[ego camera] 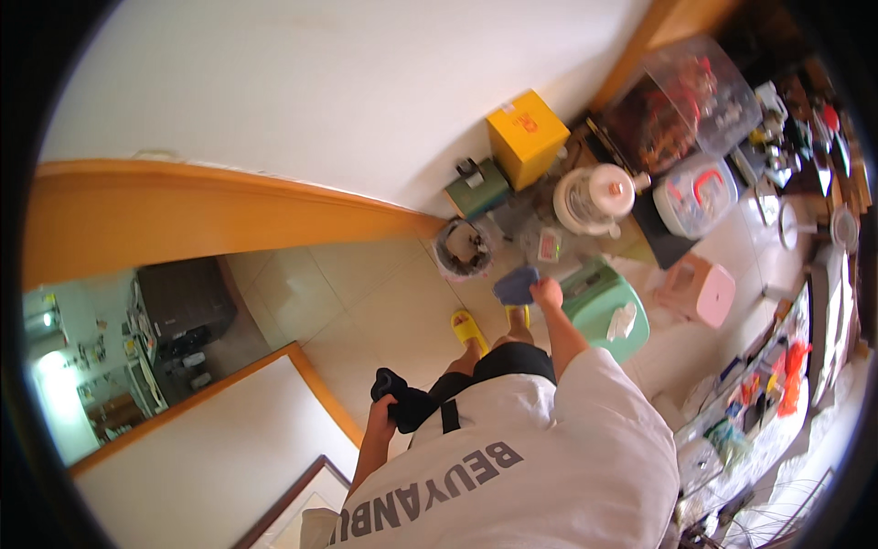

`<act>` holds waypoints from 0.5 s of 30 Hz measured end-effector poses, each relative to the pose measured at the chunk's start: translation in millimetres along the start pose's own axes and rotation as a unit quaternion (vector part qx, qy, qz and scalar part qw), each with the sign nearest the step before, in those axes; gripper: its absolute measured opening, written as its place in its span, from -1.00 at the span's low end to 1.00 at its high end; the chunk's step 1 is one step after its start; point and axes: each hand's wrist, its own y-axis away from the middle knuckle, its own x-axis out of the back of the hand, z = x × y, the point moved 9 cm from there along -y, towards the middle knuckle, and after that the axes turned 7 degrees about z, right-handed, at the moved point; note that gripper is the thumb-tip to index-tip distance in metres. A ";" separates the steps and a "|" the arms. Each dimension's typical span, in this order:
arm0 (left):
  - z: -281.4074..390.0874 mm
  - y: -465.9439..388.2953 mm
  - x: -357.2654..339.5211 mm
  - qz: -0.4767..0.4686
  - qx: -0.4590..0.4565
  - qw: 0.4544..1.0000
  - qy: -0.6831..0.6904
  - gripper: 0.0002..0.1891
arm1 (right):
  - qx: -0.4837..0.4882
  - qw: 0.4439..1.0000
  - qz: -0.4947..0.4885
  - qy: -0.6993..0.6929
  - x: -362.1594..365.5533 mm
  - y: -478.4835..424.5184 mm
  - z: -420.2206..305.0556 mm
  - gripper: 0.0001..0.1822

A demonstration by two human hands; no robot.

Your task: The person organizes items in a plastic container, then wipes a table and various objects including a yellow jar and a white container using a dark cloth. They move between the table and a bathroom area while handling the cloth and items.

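My left hand (383, 413), at the lower left beside my hip, is closed on a bunched black cloth item (410, 405). On the right, my right hand (547, 294) reaches out and grips a folded blue-grey cloth (516, 285) by its near edge. That cloth hangs over the tiled floor, above one of my yellow slippers (469, 331). A trash bin (439, 252) with a liner and some waste in it stands just beyond it. The green plastic stool (634, 312), with a crumpled white tissue (622, 321) on top, is close to my right forearm.
A yellow box (527, 134) and a green box (479, 191) stand by the wall. Near them are a white lidded appliance (593, 199) and clear plastic bins (696, 195). A pink stool (717, 296) and a cluttered table (744, 439) are at right. A doorway frame (322, 391) is at left.
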 end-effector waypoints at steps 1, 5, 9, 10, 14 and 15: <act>-2.1 2.4 3.3 0.003 -0.010 1.000 0.023 -0.67 | 0.054 0.998 -0.023 0.025 -10.0 6.8 -13.0 -0.67; 11.3 3.9 19.6 0.010 -0.038 0.997 0.070 -0.68 | 0.131 0.990 0.002 -0.050 -40.5 46.2 -46.1 -0.72; 39.1 -22.5 36.0 -0.008 -0.052 0.990 0.129 -0.69 | 0.259 0.962 -0.030 -0.074 -54.6 86.2 -109.5 -0.87; 33.7 -25.0 49.7 -0.006 -0.050 0.987 0.155 -0.70 | 0.262 0.962 -0.052 -0.056 -60.8 100.8 -127.8 -0.84; 46.2 -49.6 95.9 -0.016 -0.065 0.972 0.227 -0.72 | 0.300 0.950 -0.054 -0.064 -79.2 133.6 -192.8 -0.64; 60.8 -61.7 101.3 -0.027 -0.069 0.974 0.212 -0.74 | 0.310 0.947 -0.022 -0.077 -76.8 137.8 -210.4 -0.62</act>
